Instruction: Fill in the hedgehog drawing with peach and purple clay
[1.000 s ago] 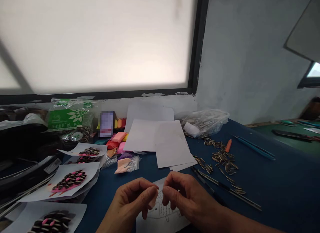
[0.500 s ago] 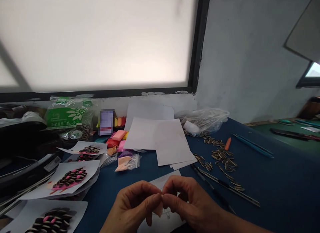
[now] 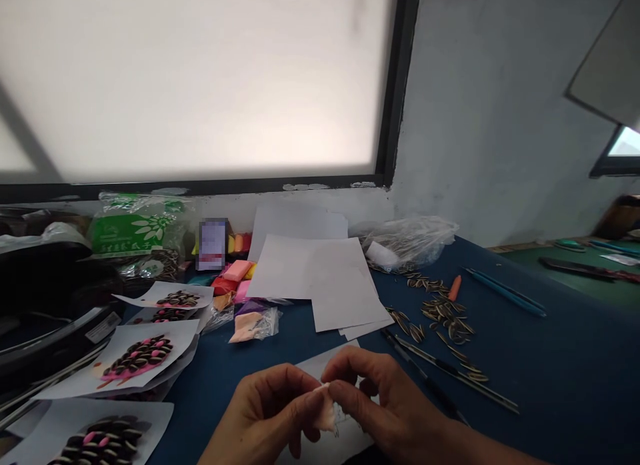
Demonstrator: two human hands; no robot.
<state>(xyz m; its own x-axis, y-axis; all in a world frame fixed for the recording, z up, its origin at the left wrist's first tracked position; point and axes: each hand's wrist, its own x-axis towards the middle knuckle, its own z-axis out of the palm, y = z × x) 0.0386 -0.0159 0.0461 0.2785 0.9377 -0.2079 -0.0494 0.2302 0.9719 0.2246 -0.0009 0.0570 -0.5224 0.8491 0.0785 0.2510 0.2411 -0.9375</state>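
Observation:
Near the bottom of the view, my left hand (image 3: 273, 412) pinches a small pale peach lump of soft clay (image 3: 327, 413) between thumb and fingers. My right hand (image 3: 385, 398) closes on the same clay at its upper right edge, thumb against forefinger. Both hands hang over a white sheet (image 3: 337, 448) with pencil-like lines, partly hidden beneath them. An opened packet of similar peach clay (image 3: 247, 326) lies on the blue table farther back.
Cards with seed-and-clay pictures (image 3: 137, 355) spread at the left. Blank paper sheets (image 3: 310, 265) and coloured clay packets (image 3: 237, 270) lie behind the hands. On the right are loose striped seeds (image 3: 445, 312), an orange stick (image 3: 455, 288), tweezers (image 3: 460, 375), a dark pen (image 3: 425, 378) and blue tools (image 3: 505, 292).
The fingertips have parted slightly, and more of the peach clay shows between them. My right thumb and forefinger have shifted a little on it. The table items look unmoved.

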